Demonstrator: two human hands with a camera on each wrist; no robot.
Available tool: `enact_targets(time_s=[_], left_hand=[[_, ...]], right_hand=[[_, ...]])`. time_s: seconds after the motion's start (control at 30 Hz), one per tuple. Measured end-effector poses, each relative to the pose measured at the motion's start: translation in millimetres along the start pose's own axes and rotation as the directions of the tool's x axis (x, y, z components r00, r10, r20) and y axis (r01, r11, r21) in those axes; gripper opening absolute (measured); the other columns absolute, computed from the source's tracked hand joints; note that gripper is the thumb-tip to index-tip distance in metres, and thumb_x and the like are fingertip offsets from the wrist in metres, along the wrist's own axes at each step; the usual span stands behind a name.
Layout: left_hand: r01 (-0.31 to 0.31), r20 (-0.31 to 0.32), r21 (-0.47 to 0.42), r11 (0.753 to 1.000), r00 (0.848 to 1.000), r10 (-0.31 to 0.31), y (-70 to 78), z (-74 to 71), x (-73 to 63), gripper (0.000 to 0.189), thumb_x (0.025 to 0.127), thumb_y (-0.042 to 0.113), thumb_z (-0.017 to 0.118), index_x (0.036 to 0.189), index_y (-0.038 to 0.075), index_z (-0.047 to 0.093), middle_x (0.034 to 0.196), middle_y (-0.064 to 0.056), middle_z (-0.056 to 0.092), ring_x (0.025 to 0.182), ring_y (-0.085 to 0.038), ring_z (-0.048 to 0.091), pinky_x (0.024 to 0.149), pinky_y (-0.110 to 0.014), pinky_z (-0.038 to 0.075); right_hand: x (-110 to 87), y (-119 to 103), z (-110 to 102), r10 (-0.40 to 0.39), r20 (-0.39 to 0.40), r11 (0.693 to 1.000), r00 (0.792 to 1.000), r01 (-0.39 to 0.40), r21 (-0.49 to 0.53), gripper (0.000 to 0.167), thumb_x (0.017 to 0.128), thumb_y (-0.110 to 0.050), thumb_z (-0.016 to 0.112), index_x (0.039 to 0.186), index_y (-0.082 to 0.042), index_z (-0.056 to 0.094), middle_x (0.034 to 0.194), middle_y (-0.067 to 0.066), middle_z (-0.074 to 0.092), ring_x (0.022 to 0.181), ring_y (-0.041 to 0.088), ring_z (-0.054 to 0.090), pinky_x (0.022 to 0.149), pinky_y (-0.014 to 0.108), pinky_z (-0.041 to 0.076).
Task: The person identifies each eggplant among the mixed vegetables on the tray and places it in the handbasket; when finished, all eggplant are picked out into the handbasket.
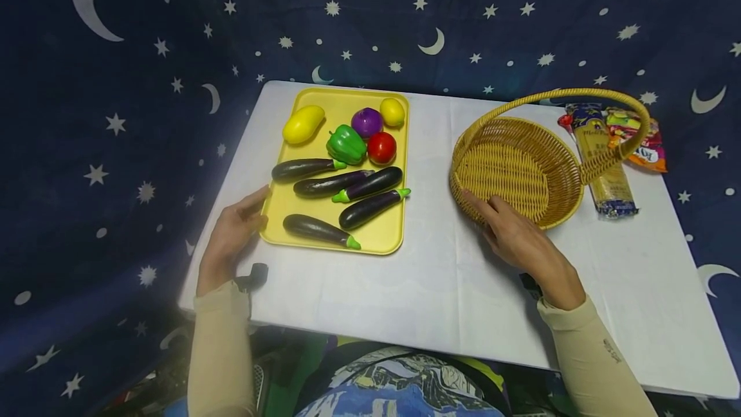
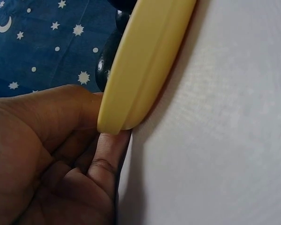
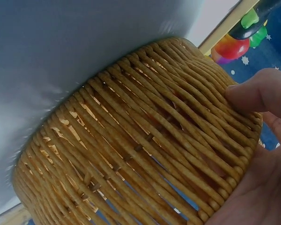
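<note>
A yellow tray (image 1: 382, 240) lies at the table's left, with several eggplants (image 1: 315, 230) in its nearer half. My left hand (image 1: 233, 227) grips the tray's left edge near the front corner; in the left wrist view its fingers meet the tray rim (image 2: 131, 79) from two sides. To the right stands a wicker basket (image 1: 503, 172) with a tall arched handle and nothing inside. My right hand (image 1: 518, 233) holds the basket's near left rim. In the right wrist view the thumb (image 3: 257, 91) presses the woven wall (image 3: 145, 136) from outside, other fingers partly hidden behind the rim.
On the tray's far half lie a yellow mango (image 1: 303, 124), a green bell pepper (image 1: 347, 145), a purple onion-like piece (image 1: 367, 123), a lemon (image 1: 392, 112) and a tomato (image 1: 382, 148). Right of the basket are a pasta pack (image 1: 610, 185) and a colourful snack bag (image 1: 648, 150).
</note>
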State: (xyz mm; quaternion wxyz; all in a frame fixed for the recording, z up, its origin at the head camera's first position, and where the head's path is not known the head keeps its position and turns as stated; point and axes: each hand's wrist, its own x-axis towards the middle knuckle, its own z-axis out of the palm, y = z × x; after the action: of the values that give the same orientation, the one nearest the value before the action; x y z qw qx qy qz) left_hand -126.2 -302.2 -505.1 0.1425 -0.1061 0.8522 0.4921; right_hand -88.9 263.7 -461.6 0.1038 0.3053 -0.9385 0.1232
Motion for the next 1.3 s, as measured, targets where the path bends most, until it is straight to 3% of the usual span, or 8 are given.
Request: enact_targets(time_s=[0.3,0.5,0.73,0.97,1.13,1.3], left_hand=[[-0.015,-0.009,0.01,1.0,1.0,0.015,-1.8,-0.4,1.5,0.069,0.098,0.011,0.068,0.159,0.035,0.049,0.166,-0.003,0.05,0.164,-0.031,0.032,0.136,-0.059,0.021],[0.008,-0.011,-0.006,1.0,1.0,-0.008,-2.1,-0.9,0.1,0.069,0.098,0.012,0.069,0.158,0.038,0.049,0.166,-0.002,0.05,0.164,-0.03,0.033,0.137,-0.059,0.021],[-0.015,-0.004,-0.03,0.999,1.0,0.015,-2.1,-1.0,0.2,0.069,0.098,0.009,0.069,0.159,0.035,0.049,0.166,-0.002,0.049,0.164,-0.029,0.032,0.137,-0.055,0.022],[-0.004,-0.001,-0.026,1.0,1.0,0.004,-0.3,-0.1,0.9,0.067,0.099,0.011,0.069,0.158,0.036,0.05,0.167,-0.003,0.049,0.163,-0.03,0.035,0.136,-0.056,0.024],[-0.022,-0.002,-0.019,1.0,1.0,0.022,-0.6,-1.3,1.1,0.068,0.098,0.011,0.069,0.159,0.033,0.049,0.166,-0.004,0.05,0.163,-0.03,0.035,0.136,-0.057,0.024],[-0.014,-0.004,-0.013,1.0,1.0,0.014,-2.3,-1.8,-0.1,0.068,0.098,0.013,0.069,0.159,0.035,0.049,0.165,-0.003,0.051,0.162,-0.031,0.036,0.136,-0.058,0.023]], right_hand=[[1.9,-1.6,-1.8,0.012,0.001,1.0,1.0,-0.012,0.008,0.084,0.082,0.012,0.079,0.157,-0.013,0.05,0.092,0.01,0.056,0.067,0.013,0.038,0.054,0.024,0.035],[13.3,-6.1,-3.5,-0.031,-0.103,1.0,0.994,0.03,-0.009,0.069,0.088,0.006,0.076,0.152,-0.01,0.057,0.094,0.009,0.056,0.068,0.016,0.042,0.055,0.028,0.039],[39.7,-21.9,-11.2,-0.107,-0.215,0.994,0.971,0.109,-0.002,0.057,0.09,0.005,0.075,0.145,-0.006,0.063,0.104,0.015,0.064,0.078,0.027,0.06,0.064,0.04,0.053],[67.0,-40.2,-6.3,-0.21,-0.125,0.972,0.97,0.221,0.083,0.061,0.088,0.009,0.076,0.146,-0.007,0.061,0.118,0.013,0.067,0.088,0.024,0.065,0.076,0.037,0.061],[92.1,-51.9,2.1,-0.235,-0.044,0.966,0.971,0.239,0.102,0.056,0.094,0.004,0.074,0.146,-0.01,0.058,0.134,0.013,0.067,0.111,0.028,0.071,0.093,0.042,0.065],[116.6,-60.3,14.3,-0.236,0.022,0.968,0.971,0.233,0.094,0.045,0.101,-0.003,0.068,0.144,-0.011,0.058,0.143,0.012,0.064,0.13,0.029,0.067,0.111,0.046,0.059]])
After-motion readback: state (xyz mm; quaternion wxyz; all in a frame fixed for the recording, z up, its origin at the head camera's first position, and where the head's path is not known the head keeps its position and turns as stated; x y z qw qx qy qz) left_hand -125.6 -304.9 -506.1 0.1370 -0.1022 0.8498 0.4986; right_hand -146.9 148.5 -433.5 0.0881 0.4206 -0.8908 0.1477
